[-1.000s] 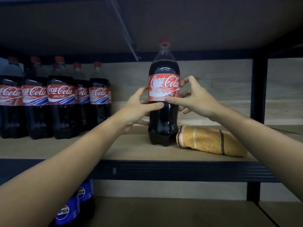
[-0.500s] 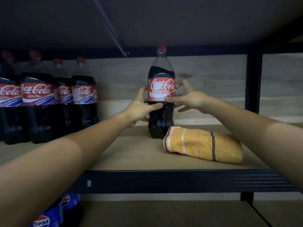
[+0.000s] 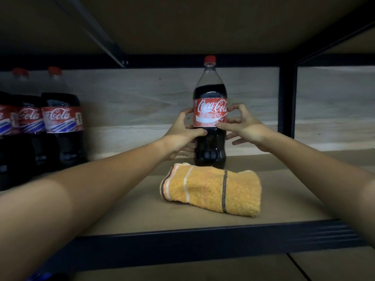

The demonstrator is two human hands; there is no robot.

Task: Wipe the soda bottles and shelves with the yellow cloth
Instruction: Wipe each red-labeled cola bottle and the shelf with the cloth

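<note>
While both hands flank it, the bottle (image 3: 210, 118) stands upright toward the back of the shelf (image 3: 142, 209), just behind the cloth (image 3: 211, 188). Left hand (image 3: 182, 134): thumb across the front below the label, fingers curled round the far side, gripping. Right hand (image 3: 243, 126): thumb tip on the label's lower edge, fingers (image 3: 236, 108) spread and bent near the side; whether they press the plastic is hard to tell in this dim view.

Handling estimate: bottle is nearly full, so heavy and bottom-weighted; wall is smooth, likely slippery, and yields a little under squeeze. Best hold is round the labelled waist with both hands, or by the neck below the cap (image 3: 209, 59) for tilting. Cloth is soft, folded, light; one hand can pick it up from the top fold. More bottles (image 3: 60, 118) stand at far left.
</note>
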